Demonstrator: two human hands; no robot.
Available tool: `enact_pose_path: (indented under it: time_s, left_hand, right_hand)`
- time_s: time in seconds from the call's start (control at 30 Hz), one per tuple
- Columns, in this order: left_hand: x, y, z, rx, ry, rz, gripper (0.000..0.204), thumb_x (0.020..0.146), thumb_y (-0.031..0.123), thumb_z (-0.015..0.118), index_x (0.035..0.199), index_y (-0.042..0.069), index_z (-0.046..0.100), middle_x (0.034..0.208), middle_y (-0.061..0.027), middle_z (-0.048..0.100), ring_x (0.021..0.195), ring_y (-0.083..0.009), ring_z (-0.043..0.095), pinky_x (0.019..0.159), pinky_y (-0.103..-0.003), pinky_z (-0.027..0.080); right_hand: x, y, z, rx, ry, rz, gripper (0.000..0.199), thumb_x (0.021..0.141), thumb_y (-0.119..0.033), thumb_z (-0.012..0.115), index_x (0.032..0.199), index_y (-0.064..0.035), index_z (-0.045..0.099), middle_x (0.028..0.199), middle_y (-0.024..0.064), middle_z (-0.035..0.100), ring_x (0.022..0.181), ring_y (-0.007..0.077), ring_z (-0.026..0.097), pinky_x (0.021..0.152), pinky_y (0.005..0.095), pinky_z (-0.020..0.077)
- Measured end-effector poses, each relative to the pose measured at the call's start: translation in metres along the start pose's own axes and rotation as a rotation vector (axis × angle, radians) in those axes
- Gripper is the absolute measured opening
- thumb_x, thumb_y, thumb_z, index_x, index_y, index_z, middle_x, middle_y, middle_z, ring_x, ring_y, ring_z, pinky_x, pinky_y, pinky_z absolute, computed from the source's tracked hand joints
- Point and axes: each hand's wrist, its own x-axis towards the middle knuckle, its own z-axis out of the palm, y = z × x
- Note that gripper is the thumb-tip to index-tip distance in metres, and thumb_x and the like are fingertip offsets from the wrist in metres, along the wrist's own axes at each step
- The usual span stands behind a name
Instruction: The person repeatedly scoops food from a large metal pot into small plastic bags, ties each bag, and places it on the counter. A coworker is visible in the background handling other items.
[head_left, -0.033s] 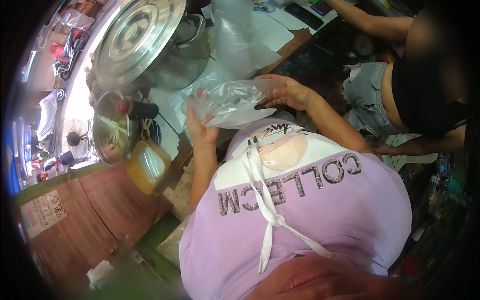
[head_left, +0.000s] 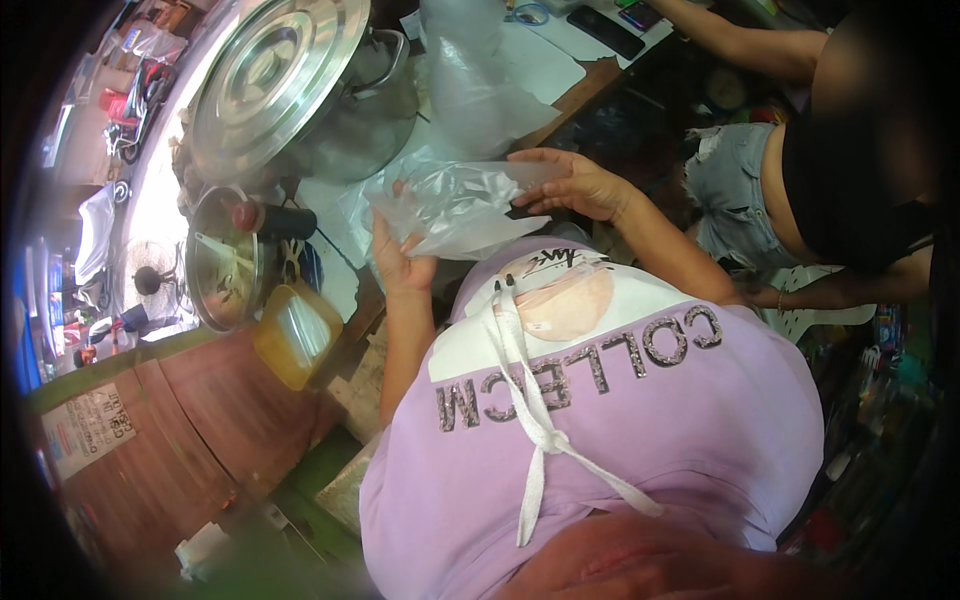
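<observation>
Nothing moved; left hand (head_left: 403, 262), right hand (head_left: 572, 185) hold crumpled clear plastic bag (head_left: 455, 205).

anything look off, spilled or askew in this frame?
Nothing stands out. Both hands, left hand and right hand, hold a crumpled clear plastic bag in front of the chest. The lid sits squarely on the big steel pot, and no spill shows around the small bowl.

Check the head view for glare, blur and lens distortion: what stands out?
Head view: strong glare washes out the counter strip left of the big steel pot lid; fisheye bending curves the edges and darkens the rim; the clear plastic bag between left hand and right hand is reasonably sharp; the lower foreground is blurred.
</observation>
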Motion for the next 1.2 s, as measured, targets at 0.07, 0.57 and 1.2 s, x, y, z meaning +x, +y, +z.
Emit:
enact_pose_path:
  time_s: [0.07,0.57,1.2]
  left_hand:
    - [-0.001,-0.002,-0.001,0.0,0.101,0.021,0.039,0.1,0.034,0.052,0.125,0.005,0.056,0.118,-0.0097,0.062,0.063,-0.007,0.051,0.043,-0.015,0.036]
    - [-0.019,-0.011,-0.027,0.326,0.401,-0.09,0.031,0.093,0.029,0.066,0.112,0.007,0.055,0.1,-0.0089,0.062,0.074,-0.0161,0.063,0.04,-0.021,0.039]
    - [-0.042,-0.034,0.121,1.234,-0.289,0.508,0.056,0.077,0.006,0.08,0.125,0.001,0.052,0.108,-0.0079,0.065,0.094,-0.0147,0.062,0.083,-0.03,0.051]
  right_hand:
    - [0.001,0.0,0.006,-0.017,0.107,-0.051,0.063,0.081,-0.009,0.076,0.137,-0.0053,0.049,0.128,0.0105,0.057,0.107,0.0193,0.063,0.091,0.0311,0.0506]
    - [0.007,-0.005,0.005,-0.284,0.661,-0.405,0.013,0.089,-0.006,0.068,0.099,0.0016,0.067,0.091,0.0067,0.07,0.083,0.0134,0.066,0.078,0.026,0.0521]
    - [0.023,-0.087,0.146,-1.499,0.161,-0.963,0.016,0.075,-0.016,0.072,0.087,-0.0076,0.066,0.076,0.0099,0.065,0.068,0.029,0.066,0.061,0.0371,0.0523]
